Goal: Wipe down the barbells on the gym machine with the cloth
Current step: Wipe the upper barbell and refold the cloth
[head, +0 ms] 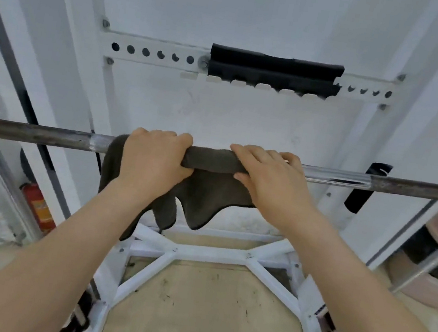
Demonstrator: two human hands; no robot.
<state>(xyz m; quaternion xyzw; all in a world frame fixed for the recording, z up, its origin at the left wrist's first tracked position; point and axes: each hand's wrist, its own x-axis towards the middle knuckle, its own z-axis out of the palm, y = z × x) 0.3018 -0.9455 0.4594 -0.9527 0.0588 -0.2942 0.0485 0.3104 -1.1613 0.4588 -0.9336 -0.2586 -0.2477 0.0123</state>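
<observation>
Evidently the soft, limp cloth (212, 162) is draped over the rigid barbell (32, 132); both hands (156, 156) (270, 179) are clamped around it there.

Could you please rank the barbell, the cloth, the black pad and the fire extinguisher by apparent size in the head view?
Barbell, spanning the frame
Cloth
Black pad
Fire extinguisher, though farther from the camera
</observation>
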